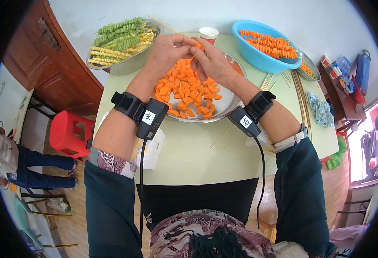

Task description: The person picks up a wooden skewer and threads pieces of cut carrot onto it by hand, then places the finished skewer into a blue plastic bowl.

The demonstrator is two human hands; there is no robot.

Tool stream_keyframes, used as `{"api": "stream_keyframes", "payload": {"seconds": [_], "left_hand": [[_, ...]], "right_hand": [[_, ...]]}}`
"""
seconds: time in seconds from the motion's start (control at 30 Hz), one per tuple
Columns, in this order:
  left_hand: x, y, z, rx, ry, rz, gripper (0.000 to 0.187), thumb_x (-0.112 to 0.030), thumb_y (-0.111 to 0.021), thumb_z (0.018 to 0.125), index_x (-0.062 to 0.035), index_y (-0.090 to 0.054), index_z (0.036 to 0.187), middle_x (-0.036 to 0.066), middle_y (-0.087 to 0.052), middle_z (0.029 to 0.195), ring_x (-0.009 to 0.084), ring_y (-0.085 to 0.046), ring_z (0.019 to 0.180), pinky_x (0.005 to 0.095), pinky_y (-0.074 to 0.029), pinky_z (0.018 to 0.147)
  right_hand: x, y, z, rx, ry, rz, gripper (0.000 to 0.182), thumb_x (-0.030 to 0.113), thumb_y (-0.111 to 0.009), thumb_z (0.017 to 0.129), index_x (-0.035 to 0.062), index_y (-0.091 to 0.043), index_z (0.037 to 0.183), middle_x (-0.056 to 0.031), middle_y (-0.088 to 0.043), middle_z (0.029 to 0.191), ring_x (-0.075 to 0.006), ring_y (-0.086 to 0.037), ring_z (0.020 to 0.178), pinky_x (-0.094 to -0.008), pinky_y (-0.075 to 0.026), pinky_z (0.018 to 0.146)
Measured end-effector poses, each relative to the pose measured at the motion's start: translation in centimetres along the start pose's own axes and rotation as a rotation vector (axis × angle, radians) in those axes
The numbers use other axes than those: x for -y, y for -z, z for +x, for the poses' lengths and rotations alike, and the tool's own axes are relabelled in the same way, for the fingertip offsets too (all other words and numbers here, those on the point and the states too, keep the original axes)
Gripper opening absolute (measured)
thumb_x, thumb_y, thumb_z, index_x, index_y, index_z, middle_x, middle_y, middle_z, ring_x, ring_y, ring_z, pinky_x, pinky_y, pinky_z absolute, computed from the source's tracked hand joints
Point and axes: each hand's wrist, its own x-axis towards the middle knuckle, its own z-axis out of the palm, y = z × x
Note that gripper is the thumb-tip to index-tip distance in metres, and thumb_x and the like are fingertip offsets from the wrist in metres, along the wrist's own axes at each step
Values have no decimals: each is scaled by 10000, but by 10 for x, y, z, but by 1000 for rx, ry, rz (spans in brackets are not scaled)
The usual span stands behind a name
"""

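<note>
Over a round metal tray (224,112) heaped with cut carrot pieces (182,86), my two hands meet at the far side. My left hand (169,53) is closed around a thin wooden skewer (163,24), whose bare end sticks out to the upper left. Orange carrot (198,45) shows between the fingertips of both hands, at the skewer's other end. The fingers of my right hand (217,64) pinch this carrot; its exact grip is partly hidden behind the knuckles.
A metal bowl (131,66) of green and yellow skewers stands at the far left. Beyond my hands is a paper cup (208,34). To the right are a blue basin (249,56) of carrot skewers, loose sticks (298,94) and a cloth (320,109). Another person (38,163) stands at left.
</note>
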Motion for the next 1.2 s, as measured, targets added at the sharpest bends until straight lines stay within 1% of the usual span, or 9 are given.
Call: {"api": "stream_keyframes", "payload": {"seconds": [0.27,0.4,0.47,0.5,0.57,0.67,0.93,1.03,1.2], "left_hand": [[2,2,2,5,-23,-64,144,-28,-564,801,41,-616,916,98,-626,848,140,-622,763,238,-530,703],[-5,7,0,-82,-26,-124,177,-42,-552,814,42,-595,964,110,-629,859,159,-632,760,238,-530,686],[-5,11,1,-334,-25,-153,210,-75,-551,827,42,-547,1002,126,-625,842,172,-639,735,232,-529,634],[-6,13,0,-337,-26,-153,210,-75,-551,827,42,-547,1002,126,-625,842,172,-639,735,232,-529,634],[-8,16,-1,-497,26,-257,233,-125,-551,843,33,-503,1007,131,-616,808,170,-635,690,223,-516,574],[-2,23,-1,-437,124,-444,217,-169,-565,845,10,-500,949,119,-605,776,152,-618,629,219,-503,535],[6,29,1,-278,58,-494,188,-182,-584,837,-19,-512,896,107,-608,740,114,-596,572,188,-492,492],[2,22,1,-234,82,-499,183,-177,-589,832,-19,-517,891,113,-612,738,118,-601,568,184,-498,481],[3,18,2,-179,92,-468,179,-176,-595,828,-20,-522,874,118,-616,728,124,-610,558,188,-506,473]], "right_hand": [[1,0,2,5,10,55,357,220,-393,917,-20,-371,1181,-61,-539,628,-115,-511,397,-231,-407,357],[3,2,3,16,-7,252,312,236,-371,926,-9,-400,1118,-68,-527,621,-127,-521,408,-225,-416,360],[6,5,2,30,-39,296,308,242,-363,929,-8,-403,1104,-71,-525,622,-132,-525,414,-224,-421,363],[8,6,1,68,-55,298,341,264,-348,934,0,-397,1145,-71,-529,640,-126,-527,432,-218,-426,390],[10,6,0,108,-71,300,376,286,-332,939,8,-391,1185,-70,-532,657,-119,-530,451,-212,-431,416],[11,4,-1,191,-72,320,353,290,-363,925,-12,-398,1105,-87,-538,672,-138,-547,447,-229,-443,386],[12,6,1,301,-158,364,645,531,-213,901,-20,-486,1095,-117,-558,745,-184,-621,669,-247,-501,496],[11,7,1,254,-149,397,558,450,-253,927,-14,-522,1080,-82,-546,754,-174,-606,709,-254,-493,534],[7,8,2,276,-157,400,390,319,-363,918,-20,-517,1033,-99,-570,736,-172,-607,666,-249,-502,525]]}}
